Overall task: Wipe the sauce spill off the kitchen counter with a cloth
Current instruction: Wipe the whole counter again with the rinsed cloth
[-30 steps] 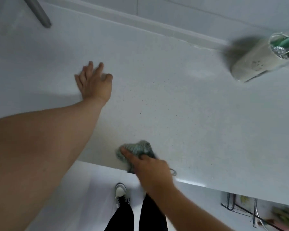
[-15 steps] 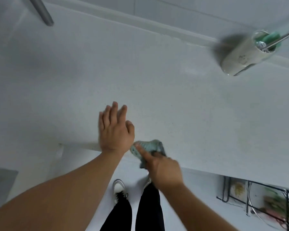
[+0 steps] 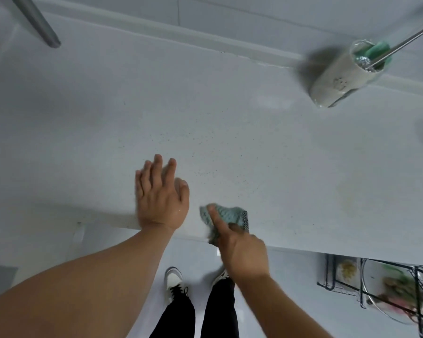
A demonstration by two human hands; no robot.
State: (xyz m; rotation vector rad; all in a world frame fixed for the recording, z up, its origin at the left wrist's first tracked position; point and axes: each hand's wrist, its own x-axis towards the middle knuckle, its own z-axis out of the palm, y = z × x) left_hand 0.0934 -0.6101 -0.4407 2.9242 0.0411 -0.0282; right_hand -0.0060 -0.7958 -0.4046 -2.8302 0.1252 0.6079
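A crumpled teal cloth (image 3: 227,214) lies at the front edge of the white speckled counter (image 3: 205,123). My right hand (image 3: 239,247) grips it, with the index finger stretched over the top of it. My left hand (image 3: 160,193) lies flat on the counter just left of the cloth, fingers straight and pointing away from me. No dark sauce shows on the counter; a faint yellowish smear (image 3: 349,191) sits to the right.
A white holder (image 3: 337,79) with a green brush and a metal handle stands at the back right. A grey bar (image 3: 38,23) crosses the top left. A wire rack (image 3: 381,291) sits below the counter at the right. My feet are under the edge.
My left hand has come from the far left of the counter to beside the cloth. The right hand with the cloth has stayed at the front edge.
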